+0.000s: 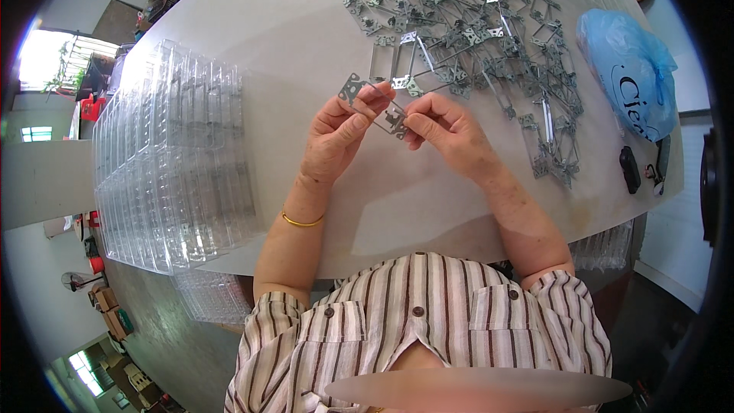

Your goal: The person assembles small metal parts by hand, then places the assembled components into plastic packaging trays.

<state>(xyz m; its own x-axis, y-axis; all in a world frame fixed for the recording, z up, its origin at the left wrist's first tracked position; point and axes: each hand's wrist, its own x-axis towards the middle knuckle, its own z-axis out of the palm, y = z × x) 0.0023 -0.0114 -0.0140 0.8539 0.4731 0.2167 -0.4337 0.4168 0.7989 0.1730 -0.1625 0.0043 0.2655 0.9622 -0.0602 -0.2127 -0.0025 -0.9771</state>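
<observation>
Both my hands hold one metal bracket [393,120], a small frame with perforated plates at its two ends joined by thin rods. My left hand [339,131] pinches its rods near the middle, with one end plate sticking out past the fingers. At the other end plate, my right hand [447,131] grips the edge between thumb and fingers. Just beyond my hands lies a tangled heap of similar metal brackets [459,38], spread toward the far right of the table.
Stacked clear plastic trays [176,160] stand on the table's left side. On the right are a tied blue plastic bag [627,73] and a small black object [629,169]. The pale table [298,30] has a curved-looking edge in front of me.
</observation>
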